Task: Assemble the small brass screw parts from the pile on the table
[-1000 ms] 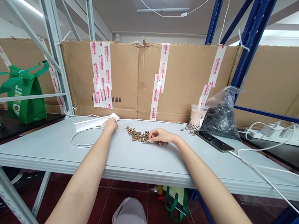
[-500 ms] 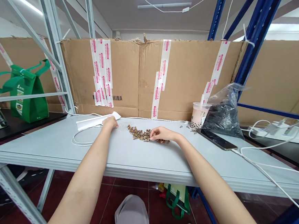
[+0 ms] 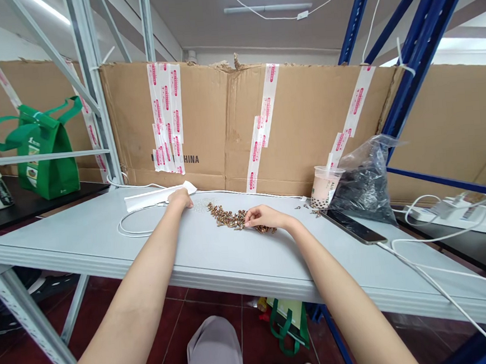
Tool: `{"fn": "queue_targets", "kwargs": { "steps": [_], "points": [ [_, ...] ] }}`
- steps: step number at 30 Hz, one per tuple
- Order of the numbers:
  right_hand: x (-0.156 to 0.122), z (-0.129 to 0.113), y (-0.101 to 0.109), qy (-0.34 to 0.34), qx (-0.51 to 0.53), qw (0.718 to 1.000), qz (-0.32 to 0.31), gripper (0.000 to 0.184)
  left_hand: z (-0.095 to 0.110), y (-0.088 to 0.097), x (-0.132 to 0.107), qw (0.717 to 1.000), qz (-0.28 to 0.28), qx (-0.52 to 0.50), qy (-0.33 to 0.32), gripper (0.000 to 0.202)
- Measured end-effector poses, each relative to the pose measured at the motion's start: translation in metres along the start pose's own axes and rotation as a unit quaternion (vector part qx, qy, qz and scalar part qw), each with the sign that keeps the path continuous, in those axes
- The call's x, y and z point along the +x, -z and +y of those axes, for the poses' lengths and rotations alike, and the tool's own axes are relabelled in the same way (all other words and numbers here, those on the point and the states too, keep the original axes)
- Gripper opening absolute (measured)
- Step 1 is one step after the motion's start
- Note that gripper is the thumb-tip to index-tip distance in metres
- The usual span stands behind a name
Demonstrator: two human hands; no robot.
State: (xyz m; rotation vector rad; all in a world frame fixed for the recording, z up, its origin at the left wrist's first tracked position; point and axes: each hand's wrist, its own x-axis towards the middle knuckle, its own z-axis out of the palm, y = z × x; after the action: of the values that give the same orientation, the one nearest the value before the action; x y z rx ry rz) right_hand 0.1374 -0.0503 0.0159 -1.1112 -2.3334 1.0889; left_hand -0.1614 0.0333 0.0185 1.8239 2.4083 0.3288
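Barely shifted, the right hand [image 3: 268,218] rests its fingers [image 3: 250,215], set narrow, on scattered brass screws [image 3: 228,218], grip unclear.

Screw pile [image 3: 228,219] ahead, phone [image 3: 353,226] right, cable [image 3: 134,227] left

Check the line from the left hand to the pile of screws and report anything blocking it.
Nothing visible blocks it. Between the left hand and the pile of brass-coloured screws lies only the grey tabletop, with a patch of pale specks beside the hand, too small to identify.
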Motion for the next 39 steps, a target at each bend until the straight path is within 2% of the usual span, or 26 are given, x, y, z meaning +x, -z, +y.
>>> {"fn": "queue_targets", "kwargs": {
  "steps": [2,5,9,11,14,18,20,23,33,39],
  "points": [
    [0.000,0.000,0.000,0.008,-0.009,1.000,0.015,0.030,0.000,0.002,-0.002,1.000,0.011,-0.008,-0.002,0.021],
    [0.002,0.002,0.002,0.039,-0.020,0.996,0.074,0.030,0.004,0.004,-0.005,0.996,0.059,-0.054,-0.032,0.015],
    [0.007,0.014,0.009,0.067,-0.019,0.982,0.175,0.028,0.027,0.000,-0.016,0.977,0.113,-0.117,-0.137,0.012],
    [0.010,0.021,0.012,0.069,-0.033,0.971,0.227,0.028,0.048,-0.004,-0.025,0.957,0.115,-0.164,-0.209,0.012],
    [0.011,0.024,0.014,0.068,-0.046,0.957,0.280,0.029,0.080,-0.011,-0.044,0.905,0.115,-0.273,-0.305,0.014],
    [0.006,0.013,0.013,0.081,-0.027,0.944,0.320,0.031,0.110,-0.018,-0.071,0.849,0.123,-0.367,-0.359,0.017],
    [0.004,0.007,0.012,0.090,-0.020,0.938,0.336,0.032,0.117,-0.020,-0.080,0.833,0.119,-0.389,-0.375,0.018],
    [0.003,0.002,0.012,0.098,-0.011,0.932,0.348,0.031,0.121,-0.021,-0.086,0.823,0.101,-0.407,-0.383,0.017],
    [0.002,0.002,0.014,0.103,-0.011,0.924,0.369,0.033,0.124,-0.022,-0.088,0.776,0.056,-0.496,-0.386,0.024],
    [0.002,-0.001,0.014,0.107,0.005,0.920,0.376,0.035,0.122,-0.019,-0.086,0.772,0.070,-0.515,-0.367,0.028]
  ]
}}
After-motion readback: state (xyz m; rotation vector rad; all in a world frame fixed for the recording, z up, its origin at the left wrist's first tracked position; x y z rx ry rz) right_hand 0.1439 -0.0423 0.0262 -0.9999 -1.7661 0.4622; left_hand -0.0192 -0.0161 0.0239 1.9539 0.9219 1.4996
